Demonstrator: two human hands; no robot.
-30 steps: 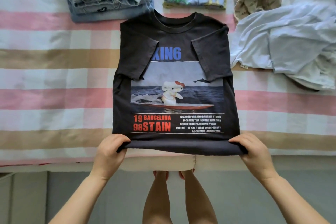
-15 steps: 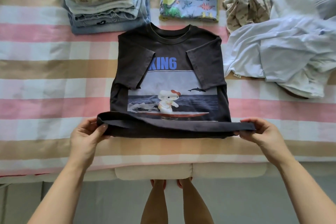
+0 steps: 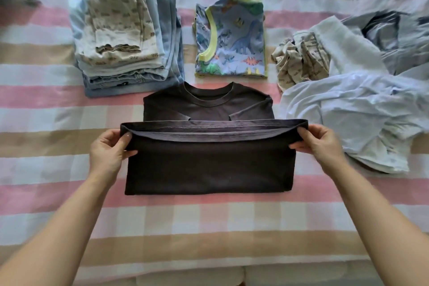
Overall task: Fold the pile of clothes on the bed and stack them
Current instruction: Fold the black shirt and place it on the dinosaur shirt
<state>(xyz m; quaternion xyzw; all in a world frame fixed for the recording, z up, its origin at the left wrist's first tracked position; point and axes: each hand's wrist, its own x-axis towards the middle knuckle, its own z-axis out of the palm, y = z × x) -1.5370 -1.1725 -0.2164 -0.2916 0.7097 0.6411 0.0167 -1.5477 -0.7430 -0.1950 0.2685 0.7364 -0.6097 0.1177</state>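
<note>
Two bare arms were shown. The left forearm (image 3: 67, 220) and the right forearm (image 3: 371, 218) were left uncovered along all of their visible length, slender and smooth. The left grip (image 3: 108, 153) and the right grip (image 3: 323, 144) were bare as well, with slim fingers. A short, rounded nail (image 3: 127, 135) was made out on the left thumb.

The bed cover (image 3: 209, 220) is checked in pink, tan, white and pale blue bands. The T-shirt (image 3: 209, 165) is seen in plain dark charcoal. Towards the far edge, a folded top (image 3: 234, 39) is printed with dinosaurs on blue and trimmed in yellow-green; the stack (image 3: 120, 30) is topped with tan-printed cream over light-blue denim. Towards the right edge, pale blue cloth (image 3: 348, 109) and a beige-patterned garment (image 3: 299, 62) are seen.
</note>
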